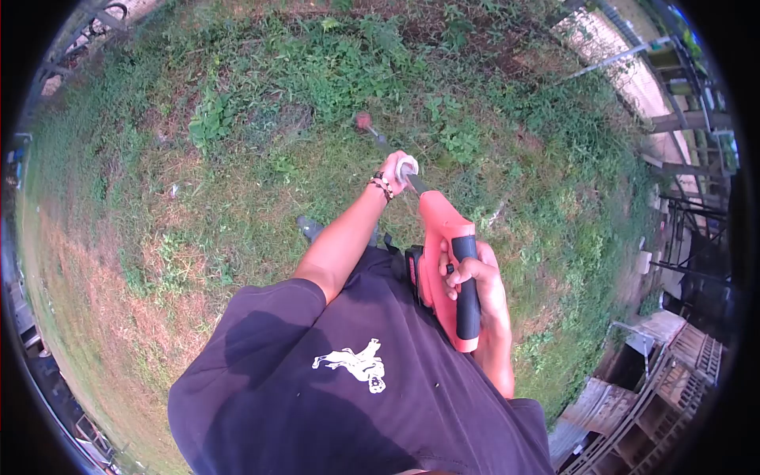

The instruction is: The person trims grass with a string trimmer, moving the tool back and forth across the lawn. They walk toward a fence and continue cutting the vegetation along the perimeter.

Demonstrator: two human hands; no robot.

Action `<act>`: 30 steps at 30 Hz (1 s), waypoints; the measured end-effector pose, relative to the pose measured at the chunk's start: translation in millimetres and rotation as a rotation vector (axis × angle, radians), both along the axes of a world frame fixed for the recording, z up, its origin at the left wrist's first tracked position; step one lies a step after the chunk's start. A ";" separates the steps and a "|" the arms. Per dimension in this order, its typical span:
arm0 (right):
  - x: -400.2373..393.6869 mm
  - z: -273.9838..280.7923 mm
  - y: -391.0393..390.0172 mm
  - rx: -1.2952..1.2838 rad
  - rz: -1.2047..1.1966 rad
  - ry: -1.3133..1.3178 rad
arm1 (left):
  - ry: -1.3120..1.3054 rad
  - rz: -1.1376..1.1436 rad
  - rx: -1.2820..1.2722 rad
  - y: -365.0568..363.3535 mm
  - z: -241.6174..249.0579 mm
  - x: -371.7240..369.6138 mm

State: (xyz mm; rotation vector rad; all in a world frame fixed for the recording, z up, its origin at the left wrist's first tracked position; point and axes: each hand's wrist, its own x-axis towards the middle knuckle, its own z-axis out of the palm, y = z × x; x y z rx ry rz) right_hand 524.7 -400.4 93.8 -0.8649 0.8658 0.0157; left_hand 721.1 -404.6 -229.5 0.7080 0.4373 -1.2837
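A red and black string trimmer [442, 212] runs from beside my torso out over the grass. My right hand [484, 277] is wrapped around its black rear grip, with fingers curled by the trigger area. Farther along the shaft, my left hand [393, 168] is closed on the pale loop-shaped front handle; a beaded bracelet circles that wrist. At the far end, the small red cutting head [363, 120] is low over the grass, its outline slightly blurred. A black part of the trimmer sits against my dark shirt.
Short, patchy grass [174, 269] surrounds me, with taller leafy weeds [340, 71] ahead. One shoe [309, 228] shows below my left arm. A wooden fence [689, 121] stands at the right, and weathered sheet-covered structures [602, 405] are at the lower right.
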 end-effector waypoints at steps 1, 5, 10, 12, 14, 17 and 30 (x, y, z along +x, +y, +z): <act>-4.5 2.7 4.3 0.006 -0.079 -0.006 | -0.017 -0.060 0.017 -11.5 0.3 -8.1; -20.8 11.6 25.8 0.023 -0.359 -0.018 | -0.012 -0.302 -0.020 -50.1 7.8 -47.4; -20.8 18.5 70.1 -0.098 -0.470 0.082 | 0.055 -0.478 -0.068 -58.2 11.7 -92.5; -18.0 20.2 87.5 -0.159 -0.474 0.101 | 0.078 -0.542 -0.084 -52.6 10.2 -105.2; -12.5 21.0 100.4 -0.202 -0.482 0.121 | 0.094 -0.565 -0.068 -44.8 13.8 -114.2; -6.4 25.7 116.4 -0.177 -0.500 0.148 | 0.117 -0.590 -0.108 -24.8 -0.6 -115.1; -40.2 -1.8 126.2 0.200 -0.577 -0.121 | 0.005 -0.373 0.191 75.6 9.2 -44.7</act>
